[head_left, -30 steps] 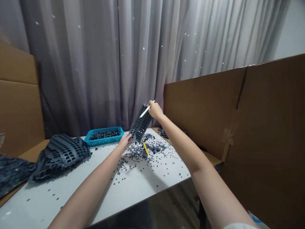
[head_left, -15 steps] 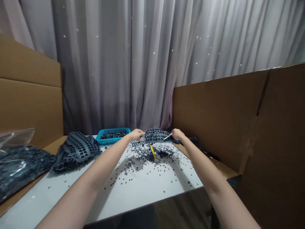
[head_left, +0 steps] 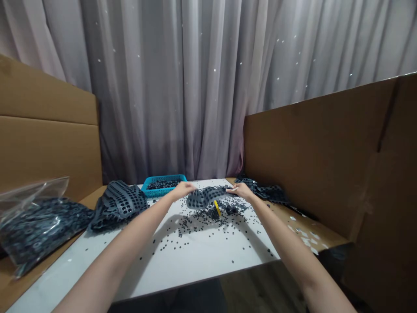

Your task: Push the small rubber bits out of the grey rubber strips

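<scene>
A dark grey perforated sheet [head_left: 203,198] is raised above the white table, bent in a curve with rows of round holes. My left hand [head_left: 183,189] is closed on its left end. At the other end is my right hand [head_left: 243,191], its fingers closed around a thin white stick [head_left: 232,189] that lies against the sheet. Whether these fingers also pinch the sheet is too small to tell. Beneath the sheet, many small dark discs [head_left: 195,224] are strewn over the table, with a yellow strip [head_left: 217,208] among them.
A blue basket [head_left: 148,191] of dark pieces stands at the back left. Nearer are a heap of perforated sheet [head_left: 119,202] and a clear bag [head_left: 42,230] of dark rings. More perforated sheet [head_left: 270,193] lies at right. Cardboard walls [head_left: 309,161] flank the table [head_left: 182,269].
The perforated sheet has dropped slightly and now sags and tilts between my hands. The white stick lies flatter and shows less. My view has shifted a little to the left.
</scene>
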Tool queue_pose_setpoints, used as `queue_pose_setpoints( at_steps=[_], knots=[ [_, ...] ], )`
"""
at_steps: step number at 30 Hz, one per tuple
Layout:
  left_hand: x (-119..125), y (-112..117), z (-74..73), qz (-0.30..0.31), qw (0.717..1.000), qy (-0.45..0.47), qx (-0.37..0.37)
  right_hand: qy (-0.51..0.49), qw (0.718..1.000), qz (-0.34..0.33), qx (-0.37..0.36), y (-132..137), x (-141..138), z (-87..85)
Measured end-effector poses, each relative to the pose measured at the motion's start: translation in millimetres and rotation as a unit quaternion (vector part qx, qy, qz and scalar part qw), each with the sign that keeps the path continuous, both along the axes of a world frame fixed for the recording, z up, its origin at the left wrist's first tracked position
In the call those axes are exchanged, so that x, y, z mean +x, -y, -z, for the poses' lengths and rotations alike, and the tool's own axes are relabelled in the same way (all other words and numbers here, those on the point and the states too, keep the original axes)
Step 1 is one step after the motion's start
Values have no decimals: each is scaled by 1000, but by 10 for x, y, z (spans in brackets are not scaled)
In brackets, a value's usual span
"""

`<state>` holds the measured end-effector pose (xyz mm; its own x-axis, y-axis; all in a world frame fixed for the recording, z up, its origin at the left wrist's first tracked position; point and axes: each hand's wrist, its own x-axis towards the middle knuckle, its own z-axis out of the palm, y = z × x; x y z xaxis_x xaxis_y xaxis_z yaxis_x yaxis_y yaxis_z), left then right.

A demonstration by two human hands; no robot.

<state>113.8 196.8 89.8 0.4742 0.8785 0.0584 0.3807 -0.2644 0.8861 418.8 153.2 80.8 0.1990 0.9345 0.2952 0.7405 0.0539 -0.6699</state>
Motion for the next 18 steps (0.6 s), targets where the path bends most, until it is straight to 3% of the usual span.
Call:
queue_pose_setpoints(
  at_steps=[6, 11, 18],
  knots=[
    [-134, 34, -13, 26, 999, -5, -18, -45, 998, 21, 26, 138, 26, -93],
    [-198, 79, 28, 25, 999, -15, -22, -16, 999, 42, 15, 144, 81, -15],
    [-322, 80, 56, 26, 996, -62, -49, 3, 1000, -5, -31, 118, 127, 5]
  ],
)
